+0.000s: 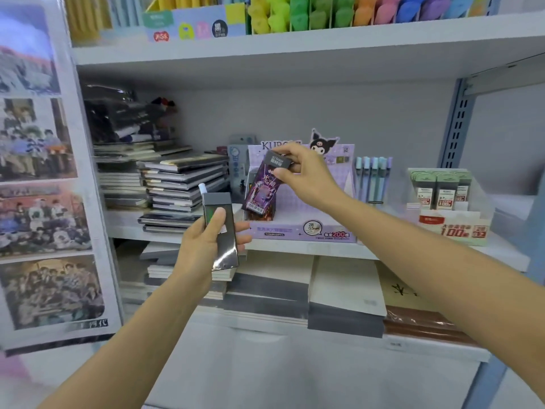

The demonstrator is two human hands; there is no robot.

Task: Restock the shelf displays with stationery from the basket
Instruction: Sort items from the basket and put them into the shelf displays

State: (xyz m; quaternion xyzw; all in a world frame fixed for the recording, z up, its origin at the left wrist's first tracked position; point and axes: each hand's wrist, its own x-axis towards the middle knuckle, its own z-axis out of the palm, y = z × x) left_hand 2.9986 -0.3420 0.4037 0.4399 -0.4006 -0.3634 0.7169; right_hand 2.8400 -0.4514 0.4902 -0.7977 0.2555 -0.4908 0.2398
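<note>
As a person faces a white shop shelf (298, 250), the right hand (306, 172) pinches the dark upper end of a purple stationery pack (263, 188) between thumb and curled fingers, holding it tilted over the left side of a lilac cartoon-character display box (309, 230) on the middle shelf. The pack's lower end sits against the box's left front corner; whether it rests inside cannot be told. The left hand (203, 246), lower and just to the left, grips a slim grey pack (220, 231) upright in front of the shelf edge, thumb pressed across its face and fingers wrapped behind, with a white tip showing at the pack's top. Stacked dark notebooks (182, 181) fill the shelf to the left of the display box, while pastel pens (373, 178) stand just to its right, beside a clear tray of small refill packs (442, 193). Bright highlighters (324, 13) line the shelf above. Pads of paper (345, 290) lie stacked on the shelf below, and a sheet of group photographs (38, 172) hangs at far left.
</note>
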